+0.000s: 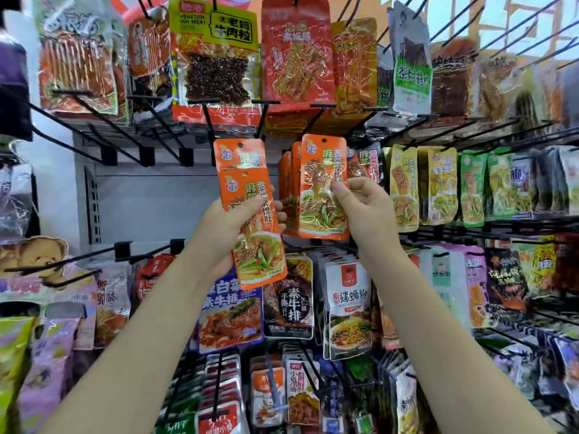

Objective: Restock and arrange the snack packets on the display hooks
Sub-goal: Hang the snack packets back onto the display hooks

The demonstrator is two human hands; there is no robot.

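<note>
My left hand grips a small stack of orange snack packets, fanned so that one top edge shows above another. My right hand pinches a single matching orange packet by its right edge, held upright. That packet's punched hole sits just below a black display hook. Behind it hang more of the same orange packets on that hook's row.
Packed rows of snack packets hang on black hooks all around. Bare hooks jut out at mid left over a grey back panel. Yellow and green packets hang to the right, larger bags above.
</note>
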